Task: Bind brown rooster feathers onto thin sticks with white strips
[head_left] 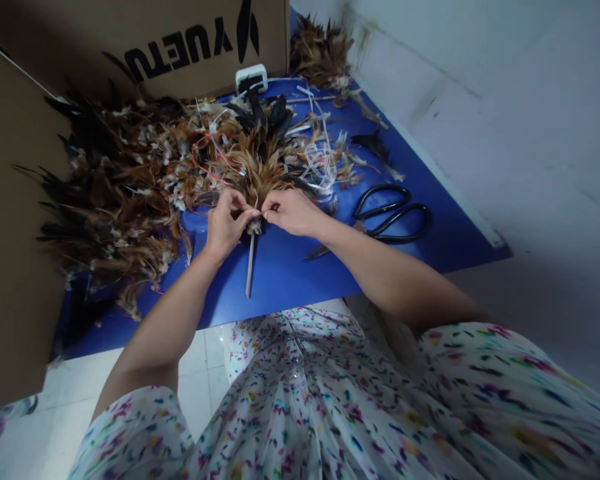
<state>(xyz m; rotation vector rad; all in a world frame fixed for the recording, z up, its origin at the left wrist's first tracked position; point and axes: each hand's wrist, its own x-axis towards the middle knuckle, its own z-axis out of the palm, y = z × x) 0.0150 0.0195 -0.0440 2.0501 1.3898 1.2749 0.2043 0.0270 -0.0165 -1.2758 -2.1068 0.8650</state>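
A blue, smooth-topped table (300, 283) is occupied along its far side by a brown cardboard box (193, 20), on which black lettering is printed upside down. The table's left part is covered by a loose heap of brown and black feathers (125, 173). Near the middle, a fan-shaped bundle of brown and black feathers (261, 163) is seen, with a thin greyish stick (251, 267) extending from its base towards the near edge. Black-handled metal scissors (397, 213) are laid at the right, partly hidden by the forearm. At the bundle's base, the left hand (227, 223) and right hand (293, 210) are brought together, thumbs and forefingers closed; a thin pale strand (257, 199) is pinched there. Beyond the right hand, white plastic strips (323, 163) are tangled.
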